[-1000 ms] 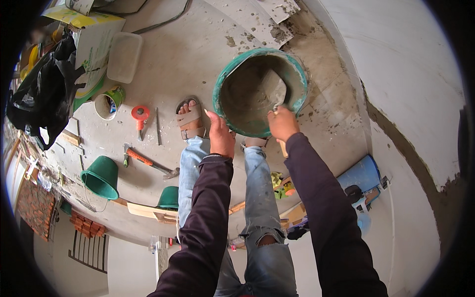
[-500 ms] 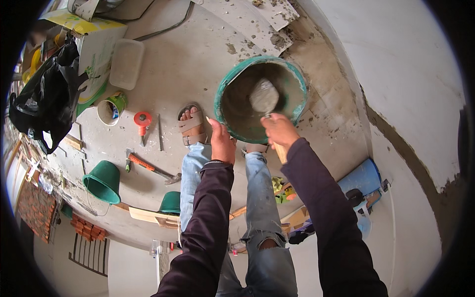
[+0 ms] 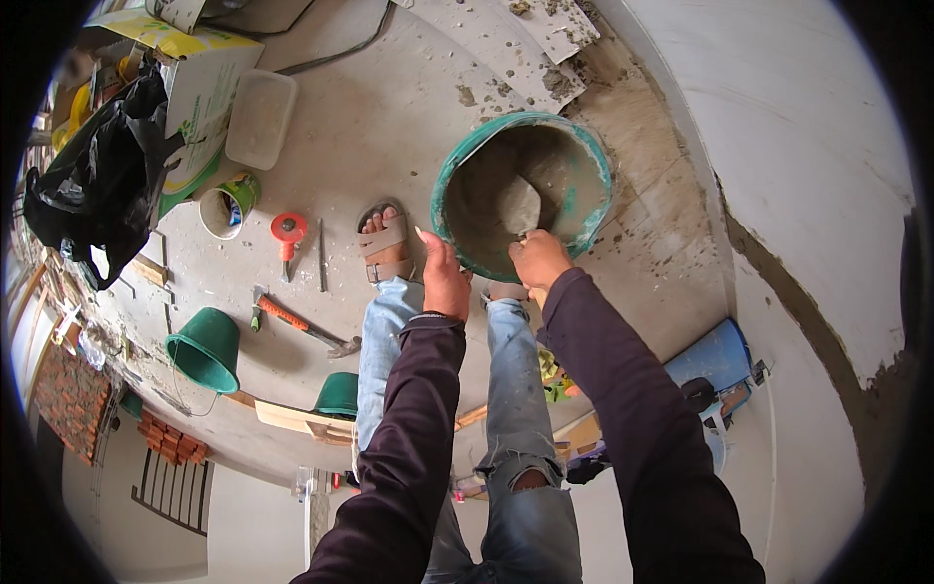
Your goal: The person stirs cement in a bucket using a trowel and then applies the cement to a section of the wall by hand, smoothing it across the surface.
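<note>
My right hand [image 3: 541, 261] is closed round the wooden handle of a trowel. The trowel's blade [image 3: 520, 204], coated in wet grey mortar, dips into the mortar [image 3: 486, 185] inside a green bucket [image 3: 445, 180]. At the bucket's near left rim is my left hand [image 3: 447, 279], thumb sticking up and fingers curled against the rim; the fingertips are partly hidden. The bucket stands on the floor just beyond my feet, its inner wall smeared with mortar.
To the left lie a hammer [image 3: 302, 319], a red-handled tool [image 3: 288, 234] and a thin metal rod [image 3: 322, 255]. Green buckets [image 3: 206, 346], a plastic tub [image 3: 261, 119] and a black bag [image 3: 107, 175] are farther left. Mortar-spattered boards [image 3: 486, 44] lie beyond; a white wall [image 3: 778, 117] rises at right.
The trowel blade has shifted slightly nearer and turned edge-on within the bucket, and my right hand has drawn back a little nearer. My left hand stays at the rim.
</note>
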Action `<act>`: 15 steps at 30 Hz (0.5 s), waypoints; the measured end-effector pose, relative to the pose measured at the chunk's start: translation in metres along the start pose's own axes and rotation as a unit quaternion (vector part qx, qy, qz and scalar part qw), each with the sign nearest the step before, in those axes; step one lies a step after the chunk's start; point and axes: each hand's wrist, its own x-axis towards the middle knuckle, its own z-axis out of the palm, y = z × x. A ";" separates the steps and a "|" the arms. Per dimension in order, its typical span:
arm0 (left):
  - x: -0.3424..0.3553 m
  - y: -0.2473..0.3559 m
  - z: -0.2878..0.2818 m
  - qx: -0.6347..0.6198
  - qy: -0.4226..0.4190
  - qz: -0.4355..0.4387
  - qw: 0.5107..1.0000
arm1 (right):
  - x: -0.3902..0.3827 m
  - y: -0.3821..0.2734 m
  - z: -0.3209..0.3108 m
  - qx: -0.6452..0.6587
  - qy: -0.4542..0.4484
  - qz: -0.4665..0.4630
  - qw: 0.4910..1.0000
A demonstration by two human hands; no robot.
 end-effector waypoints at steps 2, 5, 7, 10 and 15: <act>-0.002 0.003 -0.013 -0.006 0.009 0.001 1.000 | -0.003 -0.020 -0.011 0.170 -0.038 0.118 0.978; 0.001 0.003 -0.019 -0.009 -0.002 -0.002 1.000 | -0.014 -0.030 -0.024 0.068 0.010 0.129 0.989; 0.010 -0.006 -0.011 0.003 -0.019 -0.017 1.000 | 0.000 0.024 0.006 -0.370 0.060 -0.129 0.918; 0.007 -0.014 -0.016 0.038 -0.045 -0.006 0.998 | 0.007 0.021 0.012 -0.061 0.014 0.059 0.996; 0.003 -0.013 -0.093 0.273 -0.040 0.058 0.959 | -0.022 -0.021 -0.050 -0.087 0.114 0.077 0.987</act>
